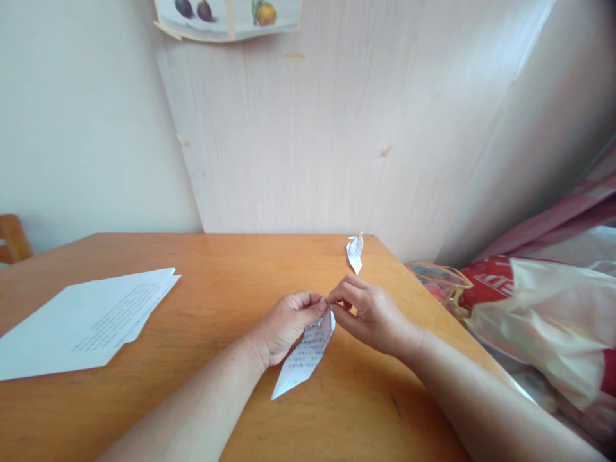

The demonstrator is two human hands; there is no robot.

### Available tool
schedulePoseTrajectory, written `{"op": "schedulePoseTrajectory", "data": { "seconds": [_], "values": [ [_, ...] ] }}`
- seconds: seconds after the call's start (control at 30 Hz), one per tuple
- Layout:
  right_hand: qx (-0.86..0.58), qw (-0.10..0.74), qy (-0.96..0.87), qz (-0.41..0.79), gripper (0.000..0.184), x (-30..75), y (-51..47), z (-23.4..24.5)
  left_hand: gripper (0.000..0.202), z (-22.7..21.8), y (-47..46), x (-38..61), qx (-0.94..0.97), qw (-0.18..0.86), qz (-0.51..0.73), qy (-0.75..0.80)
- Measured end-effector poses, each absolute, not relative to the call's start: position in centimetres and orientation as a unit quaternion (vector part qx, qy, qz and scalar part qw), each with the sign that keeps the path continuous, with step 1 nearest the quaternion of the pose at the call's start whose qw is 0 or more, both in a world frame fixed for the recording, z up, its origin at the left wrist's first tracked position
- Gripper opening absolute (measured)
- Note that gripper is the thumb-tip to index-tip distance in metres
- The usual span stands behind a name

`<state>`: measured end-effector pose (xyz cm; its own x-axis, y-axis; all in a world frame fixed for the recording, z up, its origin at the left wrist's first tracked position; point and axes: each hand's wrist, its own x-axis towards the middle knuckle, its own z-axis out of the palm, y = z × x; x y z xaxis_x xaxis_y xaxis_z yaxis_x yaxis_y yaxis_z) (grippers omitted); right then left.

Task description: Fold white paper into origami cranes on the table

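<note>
A folded piece of printed paper is held up over the table between my two hands, its pointed end hanging down toward me. My left hand grips its upper part between thumb and fingers. At the top tip, my right hand pinches the paper with thumb and index finger, the fingertips of both hands nearly meeting. Just beyond the hands, a folded paper crane rests near the far right corner of the table. The folds under my left fingers are partly hidden.
A stack of printed sheets lies on the left of the wooden table. Past the table's right edge are plastic bags and a pink cloth. A panel with fruit pictures stands behind.
</note>
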<state>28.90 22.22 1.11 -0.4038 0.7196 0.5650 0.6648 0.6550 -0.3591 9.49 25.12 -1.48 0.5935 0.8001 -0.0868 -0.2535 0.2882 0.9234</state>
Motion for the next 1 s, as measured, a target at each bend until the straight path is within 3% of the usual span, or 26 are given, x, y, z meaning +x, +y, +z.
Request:
{"op": "schedulePoseTrajectory", "data": {
  "seconds": [1.0],
  "values": [
    [-0.439, 0.343, -0.829, -0.055, 0.006, 28.33, 22.1, 0.58, 0.031, -1.64, 25.38, 9.47, 0.479, 0.751, 0.362, 0.275]
  ]
}}
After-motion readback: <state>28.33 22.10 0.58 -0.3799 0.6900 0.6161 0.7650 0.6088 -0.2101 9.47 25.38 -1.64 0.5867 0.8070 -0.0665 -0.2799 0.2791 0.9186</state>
